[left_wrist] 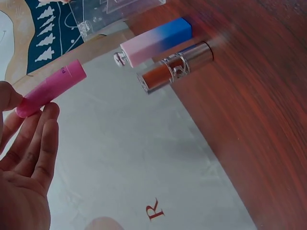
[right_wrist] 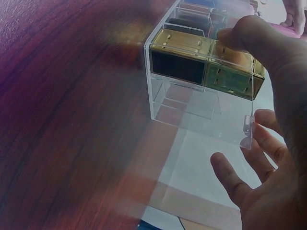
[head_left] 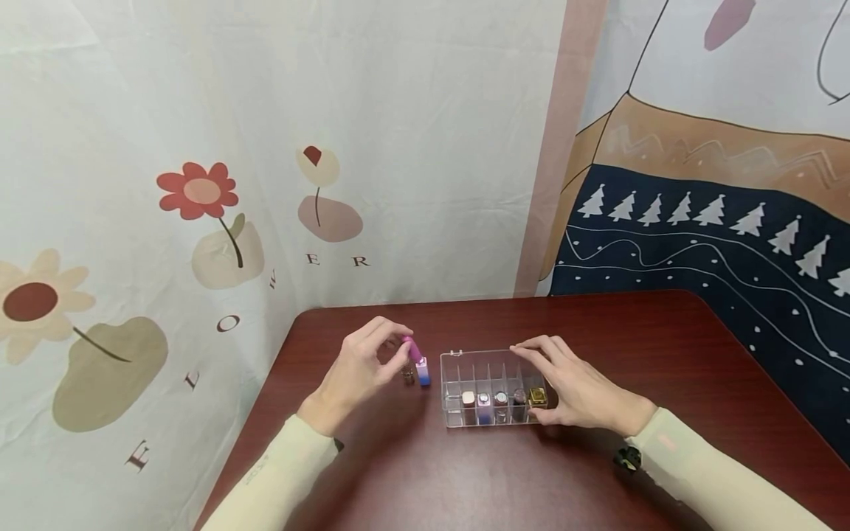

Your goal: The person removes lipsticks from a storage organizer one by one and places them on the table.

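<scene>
Thumb and fingers of my left hand (head_left: 364, 360) pinch a bright pink lipstick tube (left_wrist: 53, 88), held at a slant in the air. Below it stands a pink-to-blue lipstick (left_wrist: 158, 42) with a small silver knob on top. Beside that is a clear tube with brown-orange contents (left_wrist: 175, 67). My right hand (head_left: 572, 382) grips the right end of a clear divided organizer box (head_left: 443, 391), thumb at the front and fingers at the back corner. Several lipsticks fill its front row, including a square gold one (right_wrist: 206, 62) near my thumb.
The box's back compartments (head_left: 481, 371) hold nothing visible. All of this stands on a dark red-brown wooden table (head_left: 465, 472). Behind it hangs a pale cloth with printed flowers (head_left: 432, 184), and a navy tree-patterned cloth (head_left: 664, 243) hangs at right.
</scene>
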### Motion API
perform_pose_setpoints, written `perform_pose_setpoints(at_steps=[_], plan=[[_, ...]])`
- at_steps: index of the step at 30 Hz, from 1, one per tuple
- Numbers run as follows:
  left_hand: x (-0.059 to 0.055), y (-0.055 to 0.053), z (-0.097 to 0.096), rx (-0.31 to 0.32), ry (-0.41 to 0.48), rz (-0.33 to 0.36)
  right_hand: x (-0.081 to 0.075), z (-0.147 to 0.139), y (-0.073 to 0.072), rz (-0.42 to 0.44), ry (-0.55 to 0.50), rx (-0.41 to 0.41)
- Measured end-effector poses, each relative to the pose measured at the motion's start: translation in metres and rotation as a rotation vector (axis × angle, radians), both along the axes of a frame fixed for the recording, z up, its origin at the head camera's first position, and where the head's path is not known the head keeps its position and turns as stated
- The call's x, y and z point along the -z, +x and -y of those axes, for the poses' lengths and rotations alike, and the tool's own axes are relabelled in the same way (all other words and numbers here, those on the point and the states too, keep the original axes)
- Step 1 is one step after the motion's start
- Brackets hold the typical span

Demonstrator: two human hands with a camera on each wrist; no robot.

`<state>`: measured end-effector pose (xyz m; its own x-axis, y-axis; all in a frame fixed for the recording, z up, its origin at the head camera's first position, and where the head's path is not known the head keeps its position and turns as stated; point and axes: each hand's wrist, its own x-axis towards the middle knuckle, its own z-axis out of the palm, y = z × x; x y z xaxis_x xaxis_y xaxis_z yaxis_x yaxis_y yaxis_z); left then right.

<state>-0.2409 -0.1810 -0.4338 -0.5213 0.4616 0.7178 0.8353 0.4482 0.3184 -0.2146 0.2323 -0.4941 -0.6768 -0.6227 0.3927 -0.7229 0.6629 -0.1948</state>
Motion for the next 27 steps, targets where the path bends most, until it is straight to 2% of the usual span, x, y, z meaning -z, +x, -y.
perform_pose_setpoints(at_steps=[7,11,22,27], plan=[[0.005,-0.001,0.008,-0.082,0.027,-0.048,0.0,0.0,0.001,-0.013,-0.009,-0.005],[0.008,-0.001,0.014,-0.124,0.048,-0.049,0.001,0.001,0.001,-0.018,-0.013,-0.006],[0.013,-0.003,0.026,-0.209,0.045,-0.009,0.001,0.001,0.0,-0.036,-0.026,-0.012],[0.019,-0.003,0.03,-0.243,0.02,0.042,0.003,0.0,0.0,-0.047,-0.031,-0.012]])
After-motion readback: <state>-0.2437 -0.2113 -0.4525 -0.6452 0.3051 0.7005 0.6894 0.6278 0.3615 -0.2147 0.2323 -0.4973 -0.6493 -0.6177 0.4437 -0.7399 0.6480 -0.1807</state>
